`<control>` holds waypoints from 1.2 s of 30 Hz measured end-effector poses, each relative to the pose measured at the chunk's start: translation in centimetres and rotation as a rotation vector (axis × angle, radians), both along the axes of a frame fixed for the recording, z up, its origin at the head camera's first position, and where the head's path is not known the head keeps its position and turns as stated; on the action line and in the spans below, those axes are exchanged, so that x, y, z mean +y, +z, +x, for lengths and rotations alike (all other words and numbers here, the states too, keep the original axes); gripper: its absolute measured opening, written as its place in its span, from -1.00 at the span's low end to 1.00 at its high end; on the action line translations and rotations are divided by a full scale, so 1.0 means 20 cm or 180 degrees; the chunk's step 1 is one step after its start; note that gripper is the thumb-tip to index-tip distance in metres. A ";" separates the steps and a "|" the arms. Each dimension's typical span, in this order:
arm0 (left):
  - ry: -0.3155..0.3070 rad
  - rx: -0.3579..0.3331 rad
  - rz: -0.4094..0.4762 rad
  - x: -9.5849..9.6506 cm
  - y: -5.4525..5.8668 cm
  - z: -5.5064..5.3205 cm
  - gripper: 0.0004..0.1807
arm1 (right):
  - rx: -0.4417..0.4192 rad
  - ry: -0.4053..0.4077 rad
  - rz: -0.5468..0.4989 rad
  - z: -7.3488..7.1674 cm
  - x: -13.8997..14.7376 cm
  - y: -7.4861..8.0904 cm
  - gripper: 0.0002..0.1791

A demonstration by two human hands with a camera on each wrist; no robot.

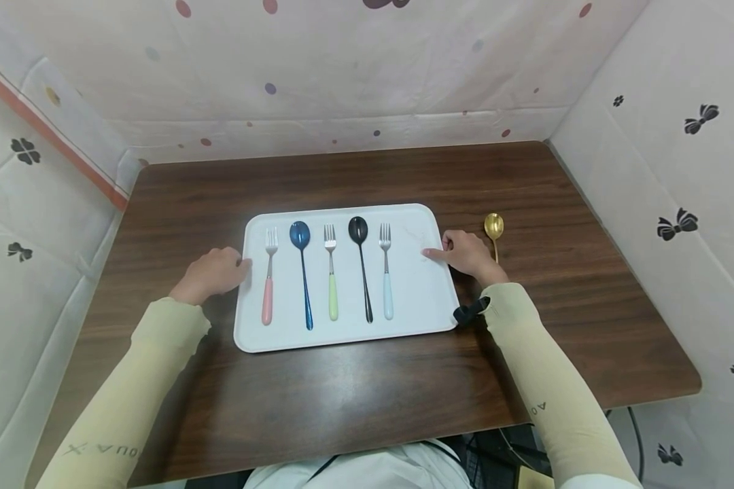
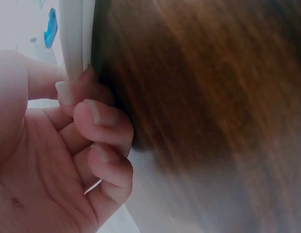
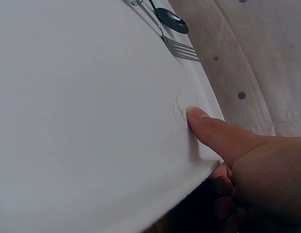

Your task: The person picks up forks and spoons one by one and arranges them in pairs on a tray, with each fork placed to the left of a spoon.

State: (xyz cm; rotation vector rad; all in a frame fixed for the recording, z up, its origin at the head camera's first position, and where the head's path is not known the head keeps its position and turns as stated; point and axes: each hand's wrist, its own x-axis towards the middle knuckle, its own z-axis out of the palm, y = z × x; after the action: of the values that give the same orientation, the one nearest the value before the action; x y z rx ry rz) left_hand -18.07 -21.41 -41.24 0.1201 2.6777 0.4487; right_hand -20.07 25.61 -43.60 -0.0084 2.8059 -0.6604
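Observation:
A white rectangular tray point(image 1: 418, 292) sits at the middle of the table. On it, left to right, lie a pink-handled fork point(image 1: 268, 299), a blue spoon point(image 1: 300, 235), a green-handled fork point(image 1: 333, 297), a black spoon point(image 1: 358, 231) and a light-blue-handled fork point(image 1: 388, 297). My left hand point(image 1: 214, 275) grips the tray's left edge, its curled fingers point(image 2: 104, 121) along the outer rim. At the right edge, my right hand point(image 1: 467, 255) pinches the tray, the thumb point(image 3: 208, 126) pressed on its upper face and the other fingers partly hidden below the rim.
A gold spoon point(image 1: 493, 226) lies on the brown wooden table point(image 1: 318, 401) just beyond the right hand, its handle partly hidden by it. Patterned white sheets point(image 1: 342, 75) hang behind and at both sides. A black strap point(image 1: 471, 311) hangs from the right wrist over the tray's corner.

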 end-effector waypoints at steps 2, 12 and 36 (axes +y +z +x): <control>0.0008 0.0002 0.0000 -0.01 -0.01 0.00 -0.56 | -0.0004 0.0015 -0.0006 0.00 0.00 0.00 -0.43; -0.0021 0.0083 0.0000 0.00 -0.03 0.00 -0.58 | -0.0076 0.0004 0.0014 -0.01 0.00 0.02 -0.45; -0.0044 0.0135 -0.0062 0.02 -0.01 0.01 -0.55 | 0.0003 -0.0061 -0.0155 0.02 0.02 0.06 -0.55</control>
State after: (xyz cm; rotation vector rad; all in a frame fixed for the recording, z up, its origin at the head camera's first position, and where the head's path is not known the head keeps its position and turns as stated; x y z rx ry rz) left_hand -17.95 -21.10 -41.48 0.1439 2.7203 0.4202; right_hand -19.76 26.11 -42.37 0.0091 2.7935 -0.7334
